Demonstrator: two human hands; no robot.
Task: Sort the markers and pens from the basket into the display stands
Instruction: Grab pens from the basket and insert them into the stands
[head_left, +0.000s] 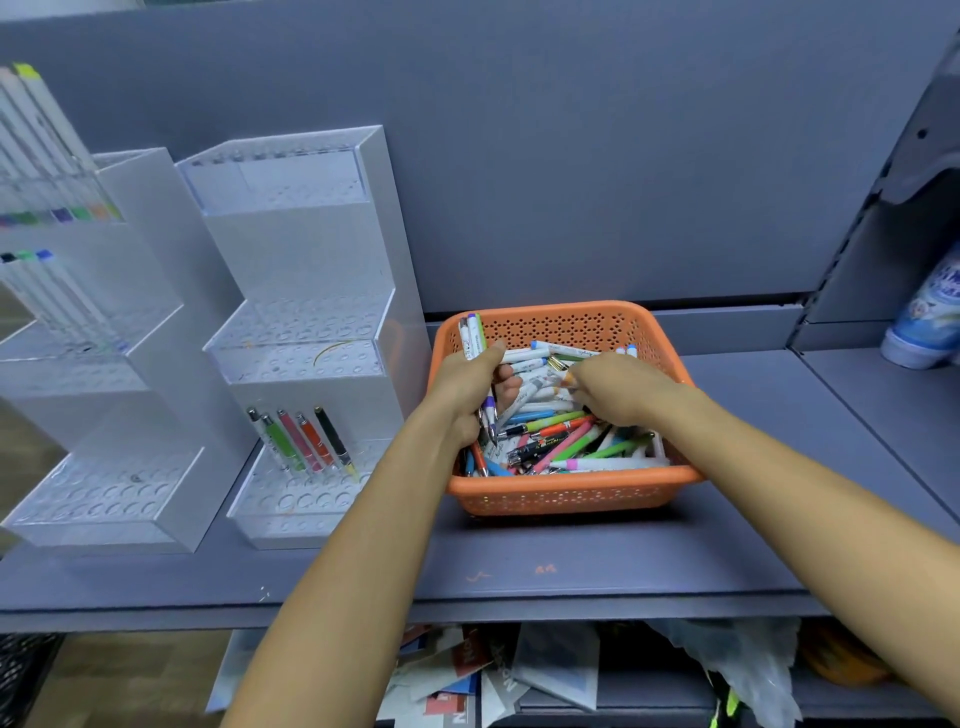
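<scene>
Gripping markers (471, 338) in left hand (464, 387), caps aimed at basket's (561, 496) far rim.

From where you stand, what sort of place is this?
Likely a stationery shop: grey retail shelving, tiered clear display stands holding upright pens, and an orange basket full of mixed pens and markers.

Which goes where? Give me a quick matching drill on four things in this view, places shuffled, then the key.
1 left hand
2 five pens
3 orange basket
4 blue-white bottle

A far right edge of view
B lowest tier of the display stand
C gripping a bundle of markers
D on the shelf, right of that stand

Pairs: 1-C, 2-B, 3-D, 4-A
</scene>
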